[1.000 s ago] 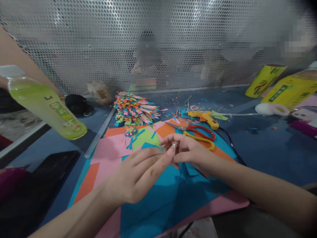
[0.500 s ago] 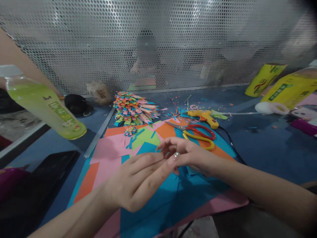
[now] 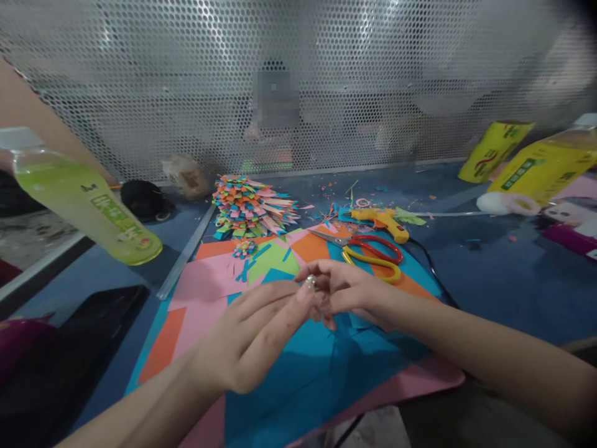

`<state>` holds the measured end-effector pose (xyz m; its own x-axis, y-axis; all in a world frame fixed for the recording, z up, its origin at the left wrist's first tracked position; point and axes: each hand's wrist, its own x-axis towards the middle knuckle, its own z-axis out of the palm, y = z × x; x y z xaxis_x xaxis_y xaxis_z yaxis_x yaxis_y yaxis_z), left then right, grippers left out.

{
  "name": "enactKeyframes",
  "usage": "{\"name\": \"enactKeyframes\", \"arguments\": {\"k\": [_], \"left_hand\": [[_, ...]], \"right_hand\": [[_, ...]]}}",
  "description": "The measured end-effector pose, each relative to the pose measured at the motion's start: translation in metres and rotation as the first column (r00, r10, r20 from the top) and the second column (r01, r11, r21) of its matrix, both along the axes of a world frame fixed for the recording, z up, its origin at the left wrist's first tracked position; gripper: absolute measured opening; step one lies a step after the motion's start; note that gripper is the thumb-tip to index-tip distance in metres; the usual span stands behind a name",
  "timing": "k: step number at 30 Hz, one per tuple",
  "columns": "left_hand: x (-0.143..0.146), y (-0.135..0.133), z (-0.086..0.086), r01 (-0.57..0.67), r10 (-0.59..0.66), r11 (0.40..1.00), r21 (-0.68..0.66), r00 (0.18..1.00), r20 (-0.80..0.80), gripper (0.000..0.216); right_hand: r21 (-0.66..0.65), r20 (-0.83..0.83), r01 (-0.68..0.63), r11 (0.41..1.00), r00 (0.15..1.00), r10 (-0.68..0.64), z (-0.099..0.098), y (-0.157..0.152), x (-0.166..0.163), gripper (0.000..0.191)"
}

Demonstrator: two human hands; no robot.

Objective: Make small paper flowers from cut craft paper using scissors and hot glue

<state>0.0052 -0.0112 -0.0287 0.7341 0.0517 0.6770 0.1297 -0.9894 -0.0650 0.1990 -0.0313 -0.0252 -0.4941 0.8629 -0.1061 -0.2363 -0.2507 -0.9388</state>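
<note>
My left hand [image 3: 252, 339] reaches forward over the paper with its fingers stretched out and nothing in it. My right hand [image 3: 349, 292] meets it from the right, fingers curled and pinched at the left fingertips; what it pinches, if anything, is too small to see. Both hover above overlapping coloured paper sheets, blue [image 3: 298, 373], pink and orange. Just beyond the right hand lie red-and-yellow scissors [image 3: 373, 252] and a yellow glue gun [image 3: 380, 219]. A stack of multicoloured fringed paper [image 3: 252, 208] and a small paper rosette [image 3: 243, 247] sit further back.
A green drink bottle [image 3: 84, 199] is held tilted at the left by another person's arm. Yellow bottles [image 3: 541, 168] and a white roll [image 3: 508, 203] stand at the right. A black slab [image 3: 69, 348] lies at the left front. A perforated metal screen [image 3: 186, 93] closes off the back.
The hands stay together at the middle; the left fingertips and the right hand's pinch have shifted slightly left and back. The green bottle has barely moved.
</note>
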Motion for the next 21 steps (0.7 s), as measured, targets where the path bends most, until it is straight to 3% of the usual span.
{"name": "enactKeyframes", "arguments": {"k": [2,6,10,16,21], "left_hand": [[0.001,0.0,0.004,0.019,-0.022,0.999,-0.046,0.999,-0.047,0.056],[0.002,-0.001,0.013,0.077,-0.078,0.997,0.028,0.997,0.007,0.067],[0.002,-0.002,0.012,0.087,-0.088,0.995,0.052,0.996,0.01,0.058],[-0.002,0.0,-0.001,0.007,-0.008,0.999,0.04,0.999,0.032,0.073],[0.004,0.001,0.007,-0.12,0.127,0.989,-0.087,0.989,0.078,0.081]], "right_hand": [[0.0,-0.001,-0.005,1.0,1.0,0.005,-0.001,0.001,0.001,0.041],[0.022,-0.01,-0.02,1.0,1.0,0.02,-0.001,0.001,0.003,0.039],[0.011,0.006,-0.022,1.0,1.0,0.022,-0.001,0.001,0.003,0.042],[0.006,-0.021,0.018,1.0,1.0,-0.018,0.002,0.001,0.005,0.039],[0.003,-0.057,0.038,0.999,0.998,-0.037,0.008,0.003,0.01,0.041]]}}
